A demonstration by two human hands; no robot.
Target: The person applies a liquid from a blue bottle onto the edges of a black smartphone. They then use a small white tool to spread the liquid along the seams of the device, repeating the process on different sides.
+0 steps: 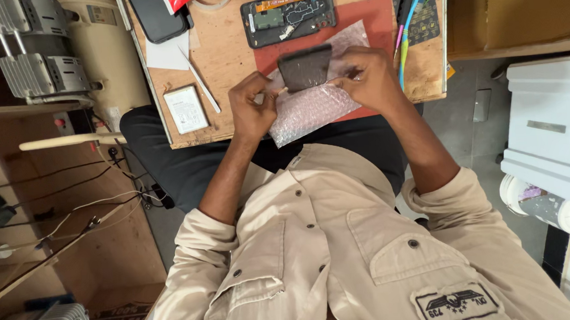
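Observation:
A dark rectangular phone panel (304, 66) is held just above a sheet of clear bubble wrap (311, 109) at the near edge of the wooden table (225, 51). My right hand (371, 79) grips the panel's right side together with the wrap. My left hand (252, 109) is closed at the panel's lower left corner, fingertips pinched on a thin strip or edge of wrap there; exactly what it pinches is too small to tell. The wrap hangs partly over the table edge onto my lap.
An opened phone (288, 15) with exposed internals lies on a red mat (362, 17) behind the panel. A white battery (186, 109), a thin white tool (201, 86) and a dark phone (156, 16) sit at left; a blue brush (408, 34) at right. Grey machines (34, 50) stand left, a white cabinet (550, 124) right.

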